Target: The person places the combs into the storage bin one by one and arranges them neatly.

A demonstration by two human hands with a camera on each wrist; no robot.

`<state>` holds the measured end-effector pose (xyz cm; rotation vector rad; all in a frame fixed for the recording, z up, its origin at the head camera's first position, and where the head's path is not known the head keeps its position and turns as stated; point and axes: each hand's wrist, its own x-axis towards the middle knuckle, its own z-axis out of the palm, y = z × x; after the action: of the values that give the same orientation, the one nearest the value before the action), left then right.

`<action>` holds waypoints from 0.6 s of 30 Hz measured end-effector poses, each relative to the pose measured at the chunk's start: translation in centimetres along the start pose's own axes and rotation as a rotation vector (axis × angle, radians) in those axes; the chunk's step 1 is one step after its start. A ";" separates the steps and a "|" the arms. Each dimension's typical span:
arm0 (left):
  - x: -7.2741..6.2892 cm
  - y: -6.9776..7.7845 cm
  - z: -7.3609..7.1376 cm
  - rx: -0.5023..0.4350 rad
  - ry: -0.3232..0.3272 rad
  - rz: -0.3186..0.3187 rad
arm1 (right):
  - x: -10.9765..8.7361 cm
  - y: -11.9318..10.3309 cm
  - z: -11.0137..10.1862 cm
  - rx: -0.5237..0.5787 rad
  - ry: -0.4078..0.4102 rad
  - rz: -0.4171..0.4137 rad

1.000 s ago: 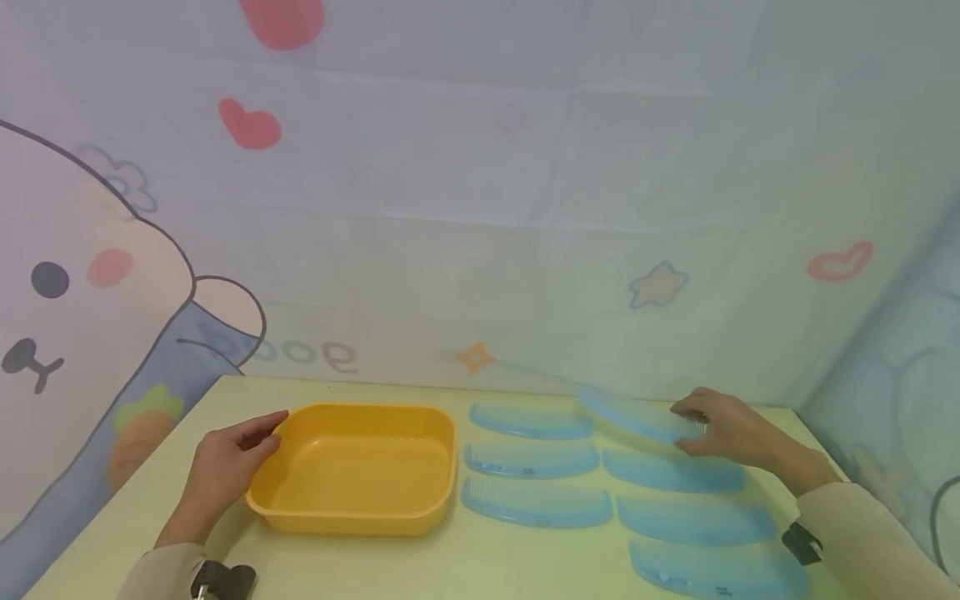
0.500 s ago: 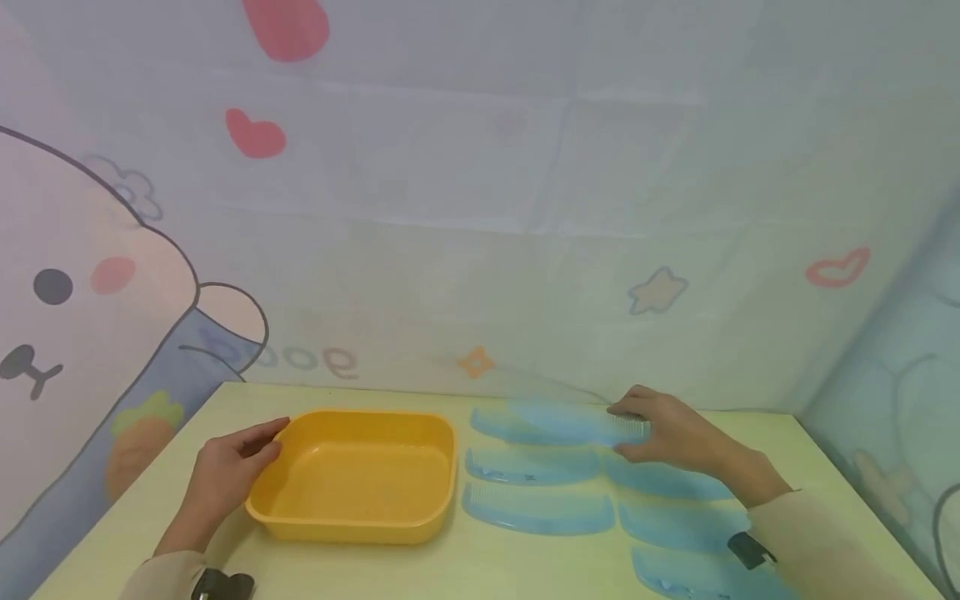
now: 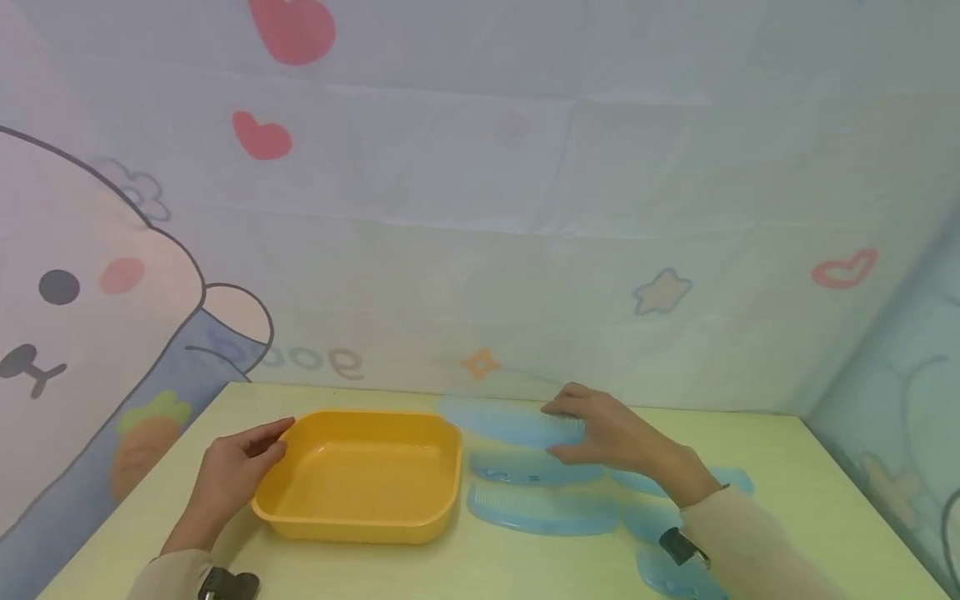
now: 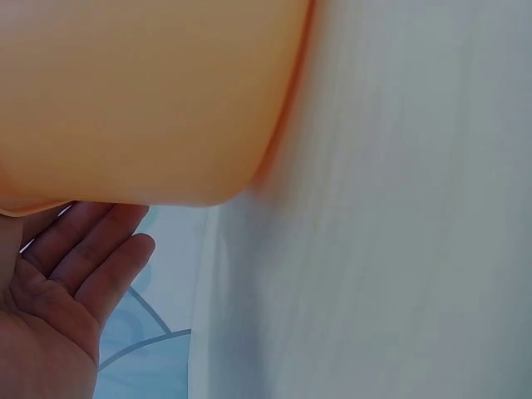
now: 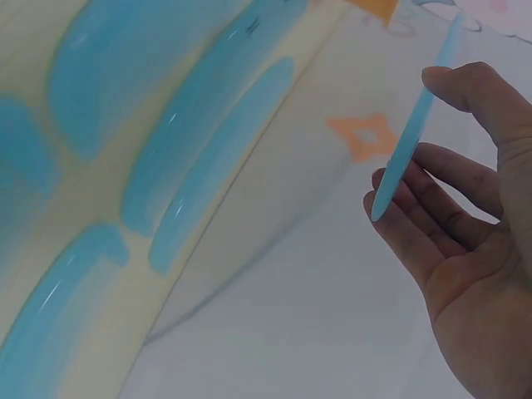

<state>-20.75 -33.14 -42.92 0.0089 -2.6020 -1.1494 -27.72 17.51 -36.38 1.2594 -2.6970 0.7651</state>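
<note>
A translucent blue comb [image 3: 491,422] is raised above the far part of the table, one end overlapping the tray's far right corner in the head view. My right hand [image 3: 615,435] pinches its other end; in the right wrist view the thumb lies on one side of the comb [image 5: 407,154] and fingers on the other. At the left, my left hand [image 3: 228,475] grips the side of a yellow tray [image 3: 360,479], thumb at the rim. The left wrist view has the left fingers [image 4: 108,253] spread against the outside of the tray wall. Nothing lies in the tray.
Several more blue combs lie on the pale yellow table: two in a column right of the tray, including a near comb [image 3: 543,510], others farther right, such as a comb [image 3: 678,575] partly behind my right sleeve. A printed cloth [image 3: 450,208] hangs behind the table.
My right hand has carried the comb leftward from the far right of the table toward the tray. The left hand stays at the tray's left side.
</note>
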 end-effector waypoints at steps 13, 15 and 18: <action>0.1 -0.3 -0.1 0.024 0.007 0.008 | 4.7 -4.2 2.6 -0.024 0.002 -0.089; 0.1 -0.3 0.0 0.021 0.006 0.012 | 5.2 -4.8 3.0 -0.026 -0.013 -0.085; 0.2 -0.3 0.1 0.010 0.003 0.016 | 5.9 -5.6 3.6 -0.014 -0.043 -0.074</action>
<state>-20.99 -33.31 -43.13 -0.0081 -2.6008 -1.1300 -26.98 8.69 -35.73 1.3798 -2.6661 0.7176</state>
